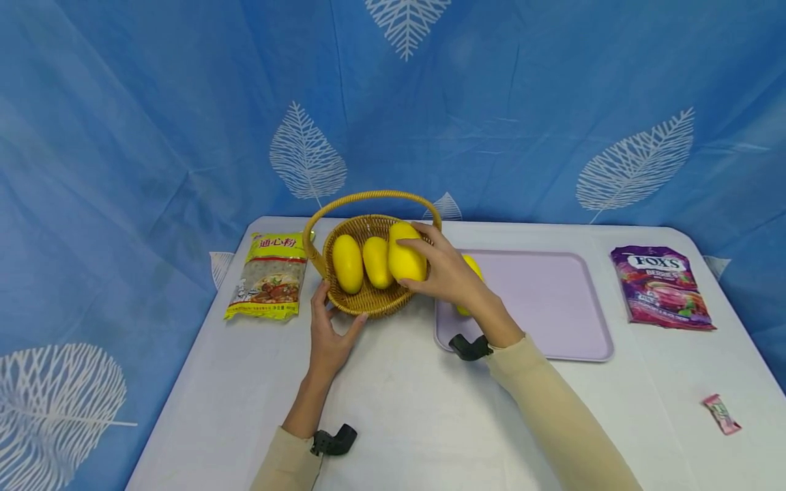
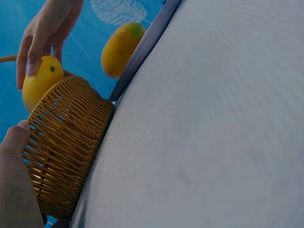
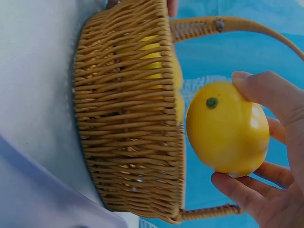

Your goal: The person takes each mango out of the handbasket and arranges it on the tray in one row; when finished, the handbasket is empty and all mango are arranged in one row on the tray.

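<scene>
My right hand [image 1: 445, 266] holds a yellow mango [image 1: 406, 252] over the right side of a wicker basket [image 1: 368, 303]. In the right wrist view, thumb and fingers grip this mango [image 3: 228, 128] just above the rim, its green stem spot showing. Two more mangoes, a left one [image 1: 347, 264] and a smaller one [image 1: 377, 262], lie inside the basket. At the basket's front left my left hand [image 1: 328, 337] holds its side, thumb at the rim in the left wrist view. Another mango [image 1: 472, 266] sits on the lilac tray [image 1: 540, 307], partly hidden behind my right hand.
A bag of macaroni [image 1: 270, 276] lies left of the basket. To the right of the tray are a purple FOX'S candy bag [image 1: 663, 286] and a small pink wrapped candy [image 1: 721, 414]. The basket's tall handle [image 1: 368, 196] arches at the back, before a blue curtain.
</scene>
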### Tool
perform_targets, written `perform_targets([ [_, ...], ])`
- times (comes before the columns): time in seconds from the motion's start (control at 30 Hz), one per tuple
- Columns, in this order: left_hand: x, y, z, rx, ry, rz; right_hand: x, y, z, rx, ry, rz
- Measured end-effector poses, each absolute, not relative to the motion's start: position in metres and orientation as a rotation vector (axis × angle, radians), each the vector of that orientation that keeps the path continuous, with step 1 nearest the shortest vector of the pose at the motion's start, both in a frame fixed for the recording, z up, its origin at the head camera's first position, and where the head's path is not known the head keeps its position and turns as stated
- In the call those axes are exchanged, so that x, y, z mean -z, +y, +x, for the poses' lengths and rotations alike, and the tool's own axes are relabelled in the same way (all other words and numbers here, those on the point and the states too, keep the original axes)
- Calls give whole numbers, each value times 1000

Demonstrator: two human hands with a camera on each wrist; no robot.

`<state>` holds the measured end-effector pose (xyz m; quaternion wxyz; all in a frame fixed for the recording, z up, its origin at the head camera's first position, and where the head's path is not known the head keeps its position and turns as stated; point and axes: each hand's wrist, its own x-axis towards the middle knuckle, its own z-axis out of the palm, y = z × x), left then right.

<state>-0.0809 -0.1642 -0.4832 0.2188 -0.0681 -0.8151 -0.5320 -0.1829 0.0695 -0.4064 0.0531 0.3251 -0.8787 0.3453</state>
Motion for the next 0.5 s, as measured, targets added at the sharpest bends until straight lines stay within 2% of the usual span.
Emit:
perform_targets([
  [0.5,483,-163,-81,1473,-2267,-169,380,103,-156,-1108,-2480,1008],
])
